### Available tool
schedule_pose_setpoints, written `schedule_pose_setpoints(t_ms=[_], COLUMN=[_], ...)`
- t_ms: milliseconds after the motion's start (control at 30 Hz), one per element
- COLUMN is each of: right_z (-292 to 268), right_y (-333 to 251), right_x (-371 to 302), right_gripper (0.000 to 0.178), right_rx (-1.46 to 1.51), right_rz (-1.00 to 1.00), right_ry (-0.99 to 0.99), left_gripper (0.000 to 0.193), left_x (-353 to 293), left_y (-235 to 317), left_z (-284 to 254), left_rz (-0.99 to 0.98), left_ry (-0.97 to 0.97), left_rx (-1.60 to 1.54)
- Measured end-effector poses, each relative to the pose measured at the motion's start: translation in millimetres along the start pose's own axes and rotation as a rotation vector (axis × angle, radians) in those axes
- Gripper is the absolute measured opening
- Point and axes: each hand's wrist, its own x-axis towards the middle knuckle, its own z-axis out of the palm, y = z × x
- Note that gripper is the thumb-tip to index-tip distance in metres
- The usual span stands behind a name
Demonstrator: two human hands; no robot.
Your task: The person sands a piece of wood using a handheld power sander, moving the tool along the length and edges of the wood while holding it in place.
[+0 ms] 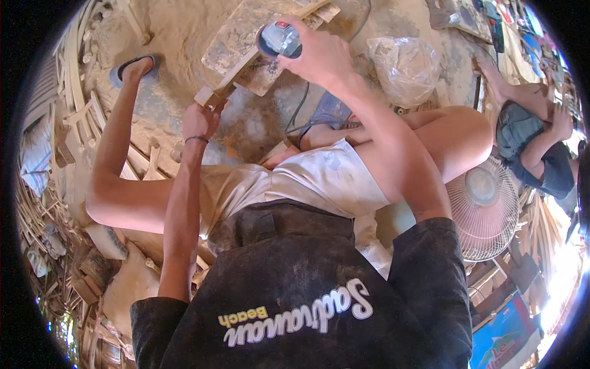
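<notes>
Dusty workshop floor, sand-coloured, sawdust over bare ground [184, 31] across upper centre of frame. Flat, dust-coated slab of board [236, 43] lying on it at upper centre, serving as work surface.

Right hand [316, 55], upper centre, clenched around grey, round-bodied handheld power grinder with red button [279, 40]; tool held over slab. Dark cable [301, 104] trailing down from tool toward lap.

Left hand [200, 120], left of centre, gripping lower end of long, pale wooden strip [246, 64]; strip running diagonally up-right across slab, passing under grinder. Thin dark band on left wrist.

Bare knees bent to either side, pale shorts at centre, dark printed shirt filling lower frame. Blue flip-flop sandal [132, 64] on foot at upper left.

Surroundings: curved pale wooden offcuts and slats [74, 80] heaped along left edge, more scrap stacked at lower left. Crumpled clear plastic bag [405, 67] on ground at upper right. White round cage fan [485, 206] at right of centre. Second person, seated, in dark shorts [528, 135] at far right, apart from work. Strong daylight at lower right edge.
</notes>
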Motion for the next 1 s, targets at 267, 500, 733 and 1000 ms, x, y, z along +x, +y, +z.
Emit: schedule_pose_setpoints(t_ms=[267, 500, 733, 1000], right_z=[-17, -31, -37, -23], right_y=[28, 72, 88, 154], right_x=[14, 33, 52, 95], right_gripper=[0.069, 0.068, 0.068, 0.072], right_rx=[0.087, 0.130, 0.159, 0.080], right_rz=[0.060, 0.046, 0.039, 0.039], right_ry=[0.132, 0.255, 0.286, 0.425], left_gripper=[0.046, 0.044, 0.040, 0.050], left_x=[-1, 4, -2, 21], left_y=[3, 6, -4, -41], left_z=[-5, -5, -10, 9], left_rz=[0.064, 0.116, 0.017, 0.068], left_ry=[0.010, 0.012, -0.047, -0.041], left_rx=[-0.001, 0.031, 0.116, 0.138])
